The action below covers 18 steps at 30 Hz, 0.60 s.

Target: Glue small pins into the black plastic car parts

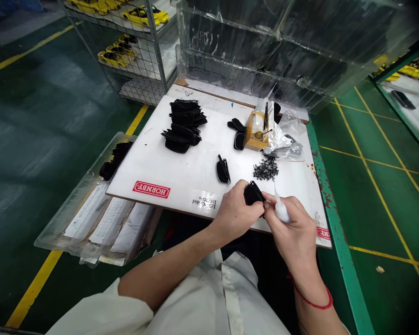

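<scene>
Hands first, low at the near edge of the bench (181,177): the left hand (234,215) is closed round a small black plastic part (253,193), thumb and fingers clamped on its sides, while the right hand (293,232) grips a little white squeeze bottle (281,210), nozzle tipped up toward the part. The two hands sit close together, nearly touching. That part looks light and rigid, a thin moulded shell by the look of it, probably smooth enough to slip, so a pinch on the long edges seems the sound hold, leaving the open face free. The bottle looks soft-walled; a firm squeeze would likely flood things.

Just beyond the left hand lies another black part (223,169) on its own. Beyond the right hand, a scatter of tiny black screws (266,168). Further out from the right hand stands a small yellow box (254,132) with crumpled clear bags (282,139) beside it. Well beyond the left hand, a stack of black parts (183,124). Off to the left, below bench level, a clear tray (91,214) holds more dark pieces. Farthest away, wire racks with yellow model cars (139,16).
</scene>
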Each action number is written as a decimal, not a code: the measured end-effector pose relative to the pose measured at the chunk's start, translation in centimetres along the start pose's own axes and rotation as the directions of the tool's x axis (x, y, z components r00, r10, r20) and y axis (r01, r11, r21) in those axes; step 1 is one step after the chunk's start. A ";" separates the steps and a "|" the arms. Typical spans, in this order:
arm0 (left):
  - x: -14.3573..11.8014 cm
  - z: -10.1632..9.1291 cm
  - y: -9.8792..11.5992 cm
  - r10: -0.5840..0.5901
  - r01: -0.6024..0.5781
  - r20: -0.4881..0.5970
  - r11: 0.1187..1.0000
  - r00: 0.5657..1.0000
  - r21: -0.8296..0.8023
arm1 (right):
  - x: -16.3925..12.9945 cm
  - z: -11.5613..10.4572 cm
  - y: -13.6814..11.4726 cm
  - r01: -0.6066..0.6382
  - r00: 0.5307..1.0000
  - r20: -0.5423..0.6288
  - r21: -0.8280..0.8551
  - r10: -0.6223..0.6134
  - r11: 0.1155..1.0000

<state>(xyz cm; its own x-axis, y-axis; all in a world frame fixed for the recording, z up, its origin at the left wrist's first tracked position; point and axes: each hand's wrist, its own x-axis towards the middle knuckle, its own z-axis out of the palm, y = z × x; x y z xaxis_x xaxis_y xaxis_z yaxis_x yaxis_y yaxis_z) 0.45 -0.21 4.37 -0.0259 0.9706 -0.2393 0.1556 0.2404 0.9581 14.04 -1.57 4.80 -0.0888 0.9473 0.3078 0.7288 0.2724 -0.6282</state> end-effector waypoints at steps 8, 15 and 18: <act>0.2 -0.2 -0.5 -0.030 0.050 0.124 0.985 0.992 -0.162 | 0.3 -1.4 -0.6 -0.286 0.953 0.145 0.153 0.265 0.946; -0.3 -0.5 -0.1 0.083 -0.083 -0.002 0.996 0.997 -0.040 | -0.2 -0.5 0.0 -0.092 0.995 0.042 0.153 0.086 0.984; -0.6 -0.4 -0.8 0.288 -0.291 -0.057 0.956 0.956 -0.043 | -0.6 0.3 0.7 -0.001 0.999 -0.048 0.191 0.011 0.982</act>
<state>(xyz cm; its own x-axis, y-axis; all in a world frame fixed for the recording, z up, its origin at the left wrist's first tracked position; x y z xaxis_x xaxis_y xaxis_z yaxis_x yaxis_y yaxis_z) -0.01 -1.02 3.83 -0.0359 0.9978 0.0565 0.1141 -0.0521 0.9921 14.40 -1.86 4.00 -0.0481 0.9410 0.3351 0.5861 0.2982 -0.7534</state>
